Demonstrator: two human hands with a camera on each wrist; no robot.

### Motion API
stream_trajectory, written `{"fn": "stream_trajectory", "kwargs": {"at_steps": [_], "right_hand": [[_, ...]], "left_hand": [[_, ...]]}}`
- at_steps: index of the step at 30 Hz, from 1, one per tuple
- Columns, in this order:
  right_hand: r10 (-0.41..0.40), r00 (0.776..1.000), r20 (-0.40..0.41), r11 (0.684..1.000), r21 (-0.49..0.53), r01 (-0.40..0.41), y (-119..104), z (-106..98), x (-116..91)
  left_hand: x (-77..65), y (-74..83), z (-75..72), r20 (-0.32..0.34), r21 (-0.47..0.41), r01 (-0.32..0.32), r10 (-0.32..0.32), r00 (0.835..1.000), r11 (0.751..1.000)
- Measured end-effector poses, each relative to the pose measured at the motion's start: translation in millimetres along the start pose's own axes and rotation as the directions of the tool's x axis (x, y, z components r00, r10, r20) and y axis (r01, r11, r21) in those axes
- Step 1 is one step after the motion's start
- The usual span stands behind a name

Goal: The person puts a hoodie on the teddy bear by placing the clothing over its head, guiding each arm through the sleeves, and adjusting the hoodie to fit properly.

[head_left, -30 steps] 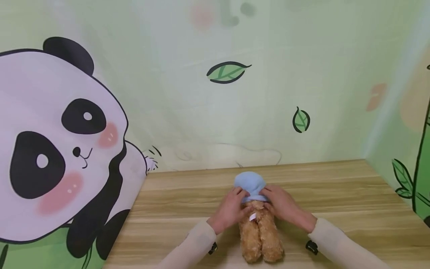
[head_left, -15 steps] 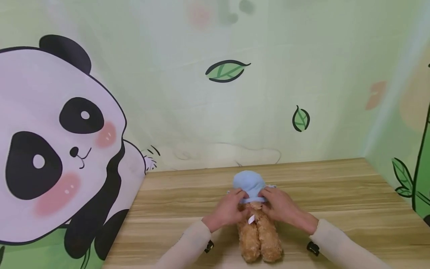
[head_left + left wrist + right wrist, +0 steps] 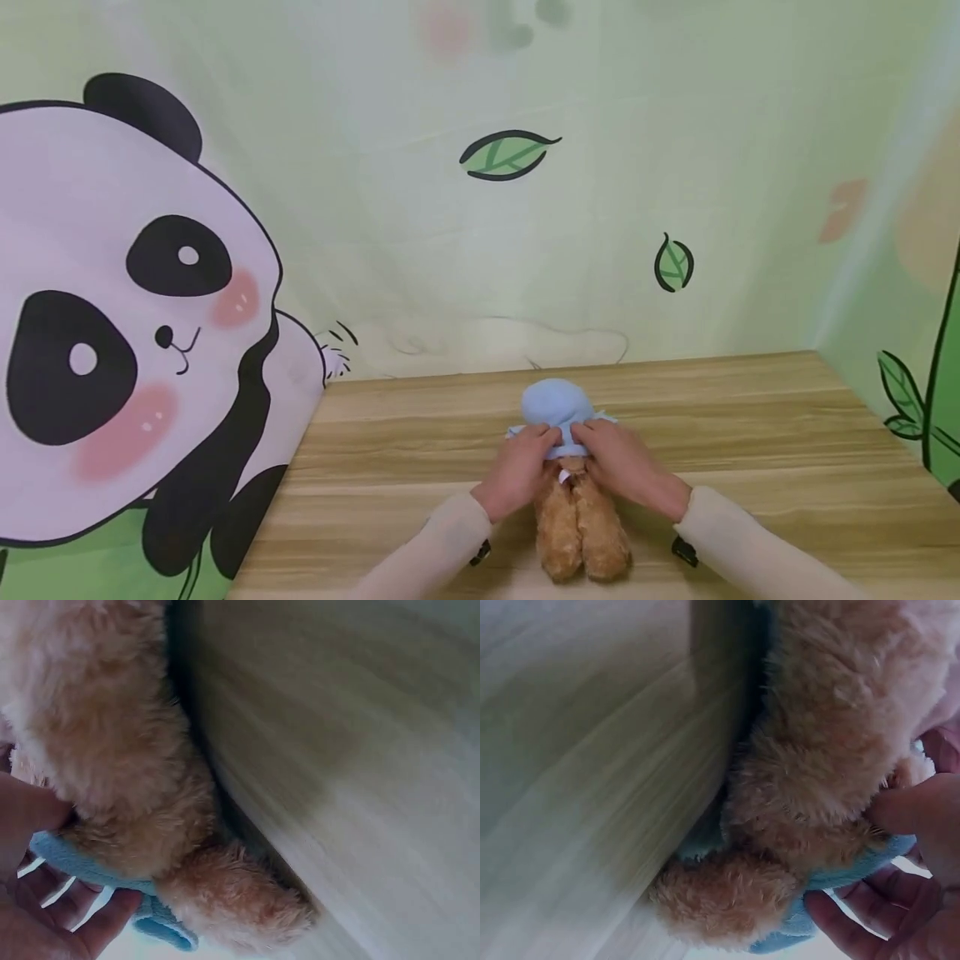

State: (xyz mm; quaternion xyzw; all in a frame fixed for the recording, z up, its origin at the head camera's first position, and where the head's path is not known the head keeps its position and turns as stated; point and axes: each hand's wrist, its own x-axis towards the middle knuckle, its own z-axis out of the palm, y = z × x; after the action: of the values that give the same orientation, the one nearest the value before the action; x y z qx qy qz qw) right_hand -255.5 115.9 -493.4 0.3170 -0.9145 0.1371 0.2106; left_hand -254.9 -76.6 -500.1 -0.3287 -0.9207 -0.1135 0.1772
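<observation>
A plush toy [image 3: 581, 533] with brown fur lies on the table, its two legs toward me and a small white tag [image 3: 565, 477] between them. Pale blue plush clothing [image 3: 557, 402] covers its upper part, so I cannot see a face. My left hand [image 3: 521, 467] pinches the lower edge of the blue clothing from the left, and my right hand [image 3: 618, 458] grips that edge from the right. In the left wrist view the thumb presses into the fur [image 3: 105, 727] beside the blue hem [image 3: 90, 866]. The right wrist view has the other thumb likewise against the fur [image 3: 840, 712].
The wood-grain table [image 3: 405, 450] reaches back to a pale green printed backdrop [image 3: 390, 208]. A large printed panda [image 3: 90, 250] fills the left side. Long light sleeves [image 3: 431, 550] cover both forearms, with a black strap piece [image 3: 684, 551] under the right one.
Both hands have drawn closer together over the hem of the blue clothing. Blue edges now stick out on either side beyond the hands. The toy stays nearly in place.
</observation>
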Motion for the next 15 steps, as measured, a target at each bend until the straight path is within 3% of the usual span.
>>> {"fn": "stream_trajectory", "kwargs": {"at_steps": [6, 10, 15], "right_hand": [[0.003, 0.998, -0.058, 1.0, -0.01, -0.003, 1.6, 14.7, 1.3], [-0.036, 0.994, -0.103, 0.999, -0.019, 0.034, 4.1, 22.8, -0.4], [-0.016, 0.99, -0.14, 0.999, -0.032, 0.011, 6.3, 18.3, 2.8]], "left_hand": [[3.3, 0.8, 14.6, -0.075, 0.124, 0.035, -0.026, 0.997, 0.992], [3.5, 2.4, 19.3, -0.073, 0.152, 0.061, -0.05, 0.996, 0.986], [7.9, 0.6, 13.0, -0.059, 0.048, 0.108, -0.105, 0.993, 0.993]]}}
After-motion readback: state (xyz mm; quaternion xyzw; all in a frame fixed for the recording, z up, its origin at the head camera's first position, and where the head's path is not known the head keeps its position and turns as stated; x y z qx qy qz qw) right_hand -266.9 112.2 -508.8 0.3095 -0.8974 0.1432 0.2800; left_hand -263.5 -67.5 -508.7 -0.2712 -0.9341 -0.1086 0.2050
